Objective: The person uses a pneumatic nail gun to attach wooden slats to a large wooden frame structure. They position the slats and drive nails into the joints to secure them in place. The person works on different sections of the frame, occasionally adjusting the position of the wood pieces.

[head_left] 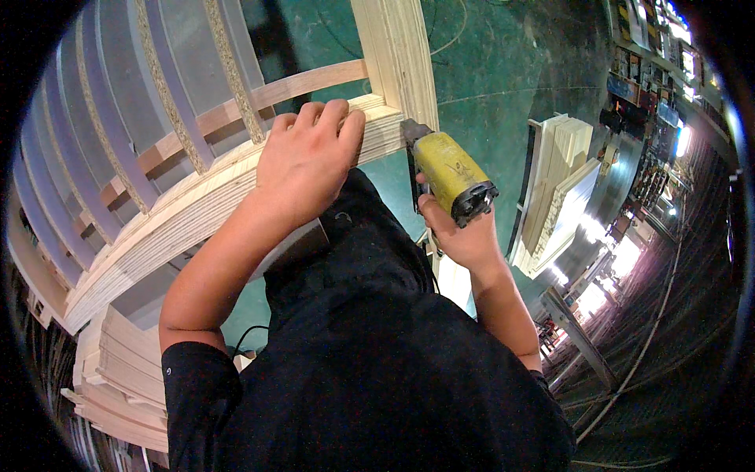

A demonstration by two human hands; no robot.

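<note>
My right hand [469,237] is wrapped round the handle of a yellow and black nail gun [451,168]. The gun's dark nose touches, or is very close to, the corner where a thick plywood rail [177,228] meets a wooden post [397,55]. Curled over the rail's top edge, my left hand [311,153] grips it just left of that corner; its fingertips are partly hidden behind the wood. Slats [169,94] run away from the rail on the left, with a thin curved strip of wood [314,79] crossing near their ends.
Stacked pale wooden boards [554,189] lie to the right above the green floor [503,86]. More cut boards [118,370] are piled at the lower left. Shelving crowded with goods [645,118] lines the far right. A thin hose or cable [452,35] curves over the floor beyond the post.
</note>
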